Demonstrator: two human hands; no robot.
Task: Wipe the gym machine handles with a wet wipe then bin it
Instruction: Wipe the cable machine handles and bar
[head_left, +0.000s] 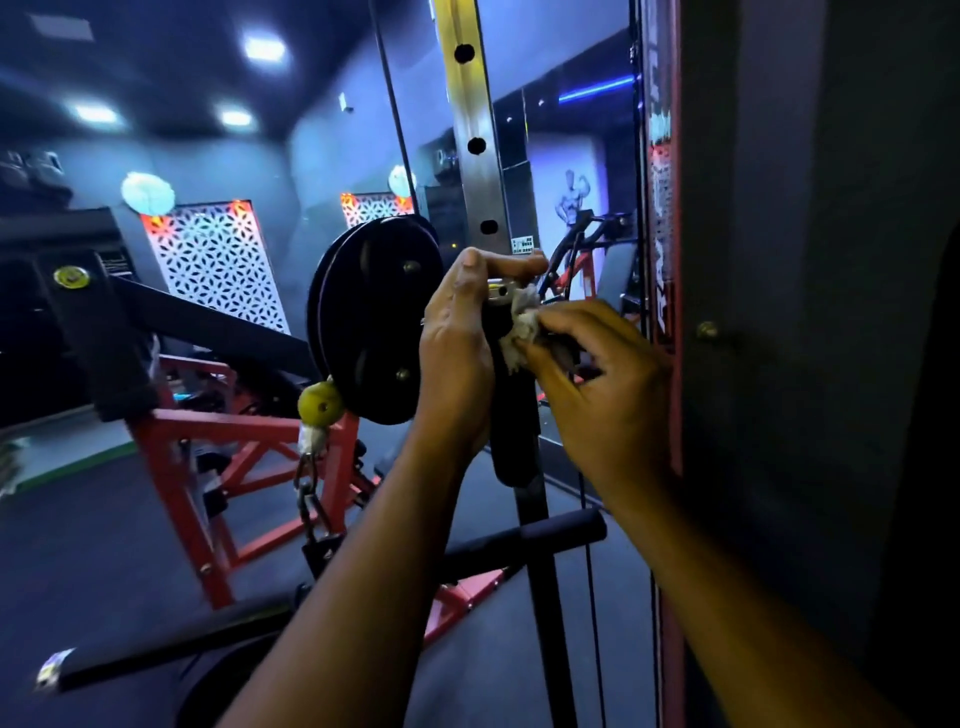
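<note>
R hand (597, 374) fingers pinch the crumpled wet wipe (522, 327) vs the right side of the black handle (511, 410) — touching. L hand (457, 338) curls round its top from the left. Handle's long axis runs vertical, so wiping prob goes downward.

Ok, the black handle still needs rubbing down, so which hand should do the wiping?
Right. The right hand already pinches the wet wipe against the black handle, while the left hand grips the handle's top, steadying it.
</note>
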